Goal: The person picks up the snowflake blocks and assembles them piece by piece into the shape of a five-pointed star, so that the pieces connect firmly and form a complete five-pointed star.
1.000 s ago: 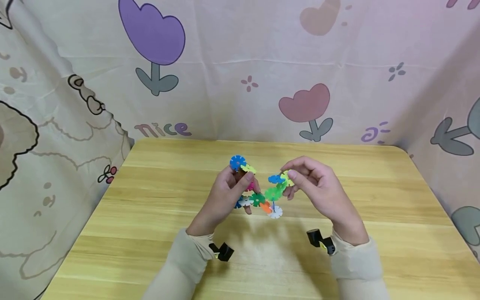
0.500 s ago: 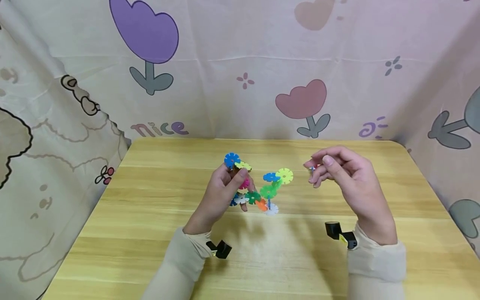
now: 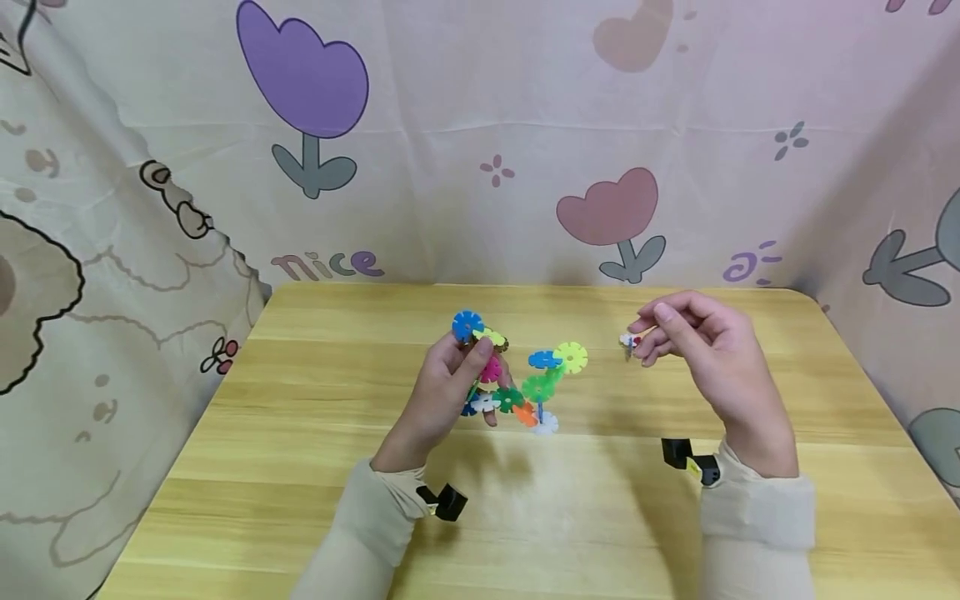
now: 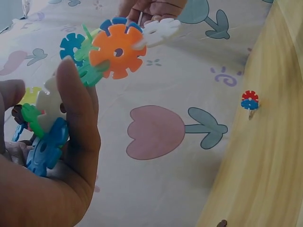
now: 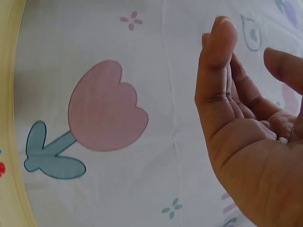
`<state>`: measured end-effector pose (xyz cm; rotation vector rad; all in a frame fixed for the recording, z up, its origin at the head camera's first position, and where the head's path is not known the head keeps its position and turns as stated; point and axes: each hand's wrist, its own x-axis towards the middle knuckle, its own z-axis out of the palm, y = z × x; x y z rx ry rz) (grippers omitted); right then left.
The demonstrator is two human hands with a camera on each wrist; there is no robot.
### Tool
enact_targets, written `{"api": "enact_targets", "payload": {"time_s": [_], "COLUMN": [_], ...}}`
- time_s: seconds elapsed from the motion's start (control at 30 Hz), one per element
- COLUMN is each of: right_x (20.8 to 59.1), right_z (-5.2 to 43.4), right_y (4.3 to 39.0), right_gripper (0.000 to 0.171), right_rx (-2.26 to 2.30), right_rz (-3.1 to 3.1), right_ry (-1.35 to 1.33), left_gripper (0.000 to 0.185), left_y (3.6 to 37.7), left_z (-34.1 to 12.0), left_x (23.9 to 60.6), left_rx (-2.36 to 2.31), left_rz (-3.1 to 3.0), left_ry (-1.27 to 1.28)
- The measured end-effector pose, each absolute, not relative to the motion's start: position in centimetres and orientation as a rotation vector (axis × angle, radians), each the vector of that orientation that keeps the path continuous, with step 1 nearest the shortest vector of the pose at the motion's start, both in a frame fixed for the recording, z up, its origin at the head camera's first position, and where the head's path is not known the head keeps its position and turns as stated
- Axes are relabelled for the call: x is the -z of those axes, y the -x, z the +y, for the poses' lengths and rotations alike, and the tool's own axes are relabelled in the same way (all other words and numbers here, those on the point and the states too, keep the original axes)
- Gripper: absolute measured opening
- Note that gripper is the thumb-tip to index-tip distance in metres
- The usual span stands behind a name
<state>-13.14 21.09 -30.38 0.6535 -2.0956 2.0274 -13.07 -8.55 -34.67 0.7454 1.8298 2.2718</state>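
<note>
My left hand (image 3: 450, 379) grips a chain of interlocking snowflake discs (image 3: 538, 387), its thumb over a yellow disc and a blue disc (image 3: 467, 325) sticking up past the fingers. From there the chain runs right through green, orange and white discs, ending in a yellow disc (image 3: 572, 357) held up by the rest. In the left wrist view the orange disc (image 4: 118, 49) shows large beyond the fingertips. My right hand (image 3: 697, 350) hovers right of the chain, fingers loosely bent, thumb apart from them, nothing between them in the right wrist view (image 5: 251, 109).
A small red, white and blue disc piece (image 3: 630, 342) stands on the wooden table (image 3: 300, 467), just left of the right fingertips in the head view. Behind the table hangs a printed cloth (image 3: 450, 125).
My right hand has let go of the chain's yellow end and moved right, uncovering the small piece on the table. My left hand keeps its hold, nearly still.
</note>
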Motion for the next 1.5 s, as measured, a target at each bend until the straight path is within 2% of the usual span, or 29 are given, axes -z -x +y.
{"api": "enact_targets", "payload": {"time_s": [0.27,0.6,0.77,1.0,1.13,1.27,1.4,1.5], "right_x": [31.7,35.3,37.3,39.2,41.5,42.6,42.5,42.7], "right_z": [19.1,15.7,12.9,9.1,8.4,7.8,7.4,7.5], "right_y": [14.2,18.2,20.1,23.2,24.9,25.8,25.8,25.8], "right_gripper": [0.017,0.012,0.037,0.042,0.027,0.017,0.015,0.021], "right_rx": [-2.039,-1.885,-1.483,-1.193,-1.097,-1.026,-1.022,-1.072], "right_rz": [-2.165,-2.55,-2.952,-3.011,-3.031,-3.134,-3.189,-3.2], "right_ry": [-0.698,-0.554,-0.587,-0.835,-0.867,-0.744,-0.627,-0.569], "left_gripper": [0.036,0.039,0.037,0.035,0.036,0.035,0.035,0.036], "left_y": [12.8,13.4,13.6,13.8,13.8,13.7,13.6,13.6], "left_z": [-9.0,-9.6,-10.0,-11.3,-11.7,-11.5,-11.0,-10.7], "left_x": [34.8,34.5,34.1,33.7,33.7,33.9,33.9,33.9], "left_rx": [-2.293,-2.338,-2.332,-2.331,-2.316,-2.31,-2.288,-2.266], "left_rz": [1.801,1.786,1.794,1.843,1.85,1.838,1.825,1.831], "left_ry": [-0.701,-0.69,-0.672,-0.62,-0.593,-0.599,-0.622,-0.611]}}
